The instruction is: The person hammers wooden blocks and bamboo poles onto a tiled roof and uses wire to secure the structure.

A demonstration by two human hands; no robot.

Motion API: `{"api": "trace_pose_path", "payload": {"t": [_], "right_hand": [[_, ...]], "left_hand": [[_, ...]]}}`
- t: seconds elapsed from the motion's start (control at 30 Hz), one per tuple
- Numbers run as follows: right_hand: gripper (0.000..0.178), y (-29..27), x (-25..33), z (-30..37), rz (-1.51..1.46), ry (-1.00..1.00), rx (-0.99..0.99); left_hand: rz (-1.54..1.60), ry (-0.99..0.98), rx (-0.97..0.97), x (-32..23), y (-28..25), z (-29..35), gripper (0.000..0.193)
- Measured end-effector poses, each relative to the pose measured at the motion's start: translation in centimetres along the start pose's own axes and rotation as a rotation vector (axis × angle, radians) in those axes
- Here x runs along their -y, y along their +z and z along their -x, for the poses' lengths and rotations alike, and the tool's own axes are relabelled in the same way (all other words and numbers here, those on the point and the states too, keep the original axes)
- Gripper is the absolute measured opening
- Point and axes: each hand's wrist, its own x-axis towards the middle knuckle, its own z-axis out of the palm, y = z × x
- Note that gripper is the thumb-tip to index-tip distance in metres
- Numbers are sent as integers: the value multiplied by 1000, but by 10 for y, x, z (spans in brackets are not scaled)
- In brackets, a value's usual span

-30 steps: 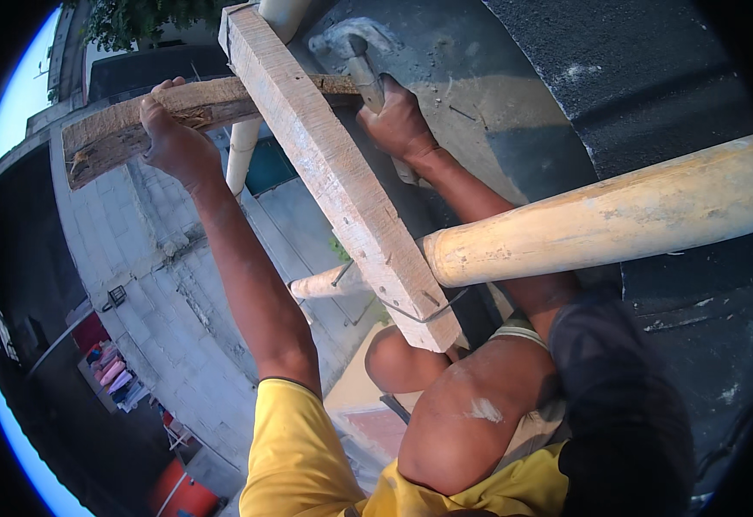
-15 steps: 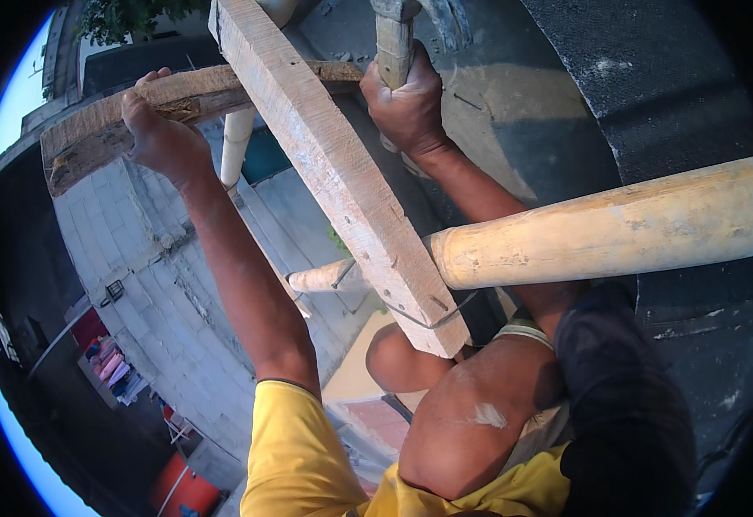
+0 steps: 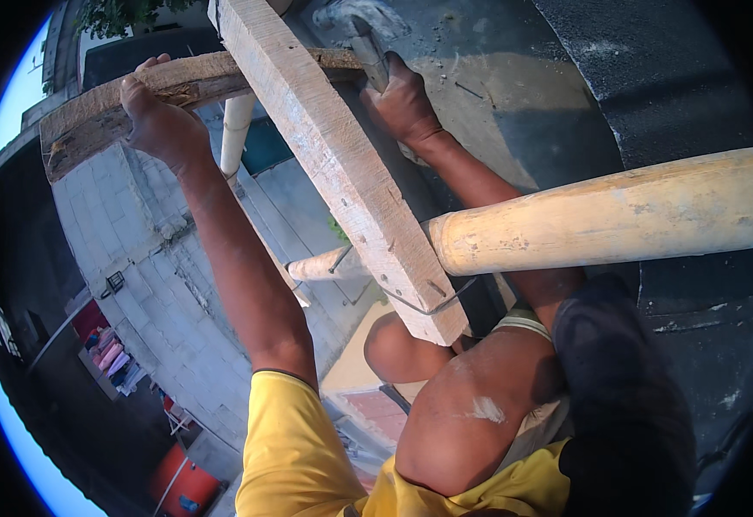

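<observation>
Round pole [image 3: 605,214] lies right, its end butting pale plank [image 3: 342,164] (bent wire at near end). Plank crosses weathered board [image 3: 143,95] far left. Left hand [image 3: 159,121] on board, fingers curled over its top edge. Right hand [image 3: 404,103], far centre, fist wrapped round hammer [image 3: 368,56] handle.

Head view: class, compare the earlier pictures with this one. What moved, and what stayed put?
The right hand swung the hammer up, then back down toward the weathered plank. The left hand kept gripping that plank; the pale board and round pole stayed put.
</observation>
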Motion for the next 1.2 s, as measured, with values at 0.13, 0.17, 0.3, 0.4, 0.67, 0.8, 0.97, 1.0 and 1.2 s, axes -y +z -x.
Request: {"api": "trace_pose_path", "payload": {"t": [0.13,0.17,0.3,0.4,0.67,0.8,0.97,1.0,1.2], "right_hand": [[34,0,21,-13,-62,314,474],[37,-4,32,-17,-70,216,337],[42,-9,47,-24,-222,2,-152],[37,-3,26,-17,-141,306,267],[37,-5,42,-14,-222,269,56],[47,10,19,-13,26,325,446],[32,-7,42,-24,-295,370,118],[29,-6,40,-19,-346,338,9],[34,-12,36,-33,-155,570,605]], "left_hand": [[21,1,-54,6,-24,-4,40],[30,-2,-51,6,-29,-5,40],[-13,-6,-34,-1,-14,0,41],[-4,14,-42,4,-10,-7,41],[-17,4,-45,-3,-10,0,39],[78,23,-21,13,-30,-9,39],[-7,-9,-32,-3,-12,-1,39],[-11,-16,-29,-6,-4,0,39],[2,-12,-15,4,-25,-3,42]]}}
